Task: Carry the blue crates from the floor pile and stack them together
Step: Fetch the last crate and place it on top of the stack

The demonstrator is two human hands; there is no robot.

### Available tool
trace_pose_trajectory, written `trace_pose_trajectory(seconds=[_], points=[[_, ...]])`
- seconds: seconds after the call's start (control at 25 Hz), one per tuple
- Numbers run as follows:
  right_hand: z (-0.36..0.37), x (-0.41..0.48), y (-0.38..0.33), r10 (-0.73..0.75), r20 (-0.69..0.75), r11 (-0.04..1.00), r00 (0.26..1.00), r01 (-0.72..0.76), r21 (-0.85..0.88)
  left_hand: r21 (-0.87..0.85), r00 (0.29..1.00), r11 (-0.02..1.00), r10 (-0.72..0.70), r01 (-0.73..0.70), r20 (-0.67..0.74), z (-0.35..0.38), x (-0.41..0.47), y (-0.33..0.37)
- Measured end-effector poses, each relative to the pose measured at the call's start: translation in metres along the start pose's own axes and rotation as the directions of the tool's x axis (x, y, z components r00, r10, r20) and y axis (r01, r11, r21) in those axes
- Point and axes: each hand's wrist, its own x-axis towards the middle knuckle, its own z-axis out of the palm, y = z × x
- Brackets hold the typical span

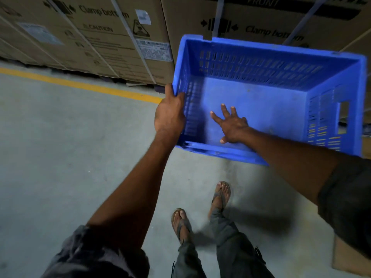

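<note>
You have one blue crate (269, 93) up off the floor (60, 137), held in front of you at a tilt so its open top faces you. Your left hand (170, 113) is clamped on the crate's left wall near the corner, thumb curled over the rim on the inside and fingers wrapped down the outside. Your right hand (230, 124) reaches over the near rim into the crate and lies flat on its bottom, fingers spread wide and palm pressed down; it pinches nothing. Apart from that hand, the crate holds nothing: you can see its smooth bare bottom, a little scuffed, and slotted walls on all sides. The right wall has a rectangular handle cut-out (343, 115) among the slots. The far rim sits against the view of tall cardboard boxes (112, 37) bound with straps and printed "Clamp bottom" and "CAUTION", which stand in a row along the far side. A yellow line (84, 85) runs across the grey concrete floor just in front of those boxes, passing behind your left hand. Below the crate your two feet in sandals (220, 193) stand on the floor, one ahead of the other, with your shadow to their right. A flat piece of cardboard (349, 255) lies at the lower right edge.
</note>
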Motion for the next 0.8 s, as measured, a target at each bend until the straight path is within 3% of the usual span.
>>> trace_pose_trajectory(seconds=[0.16, 0.24, 0.32, 0.4, 0.52, 0.6, 0.8], points=[[-0.028, -0.005, 0.003, -0.023, 0.07, 0.998, 0.997, 0.019, 0.055, -0.036, 0.999, 0.999, 0.01, -0.009, 0.04, -0.002, 0.003, -0.003], [-0.058, -0.032, -0.001, -0.058, 0.082, 0.977, 0.995, 0.039, 0.209, 0.042, 0.999, 0.998, 0.051, -0.051, 0.001, -0.004, -0.001, -0.005], [-0.065, -0.078, -0.004, 0.042, -0.11, 0.942, 0.993, -0.003, 0.335, 0.137, 0.973, 0.97, 0.212, -0.198, -0.093, -0.007, -0.015, -0.001], [-0.046, -0.132, -0.004, 0.223, -0.272, 0.909, 0.936, -0.099, 0.406, 0.1, 0.943, 0.941, 0.329, -0.323, -0.045, 0.0, -0.048, 0.014], [-0.004, -0.184, -0.018, 0.363, -0.432, 0.922, 0.826, -0.251, 0.295, 0.07, 0.951, 0.948, 0.309, -0.309, 0.008, 0.015, -0.096, 0.025], [0.005, -0.182, -0.025, 0.385, -0.51, 0.923, 0.769, -0.322, 0.211, 0.121, 0.967, 0.96, 0.255, -0.251, -0.018, 0.016, -0.099, 0.025], [-0.004, -0.18, -0.028, 0.513, -0.475, 0.858, 0.715, -0.407, 0.314, 0.157, 0.969, 0.959, 0.243, -0.234, -0.038, 0.018, -0.098, 0.032]])
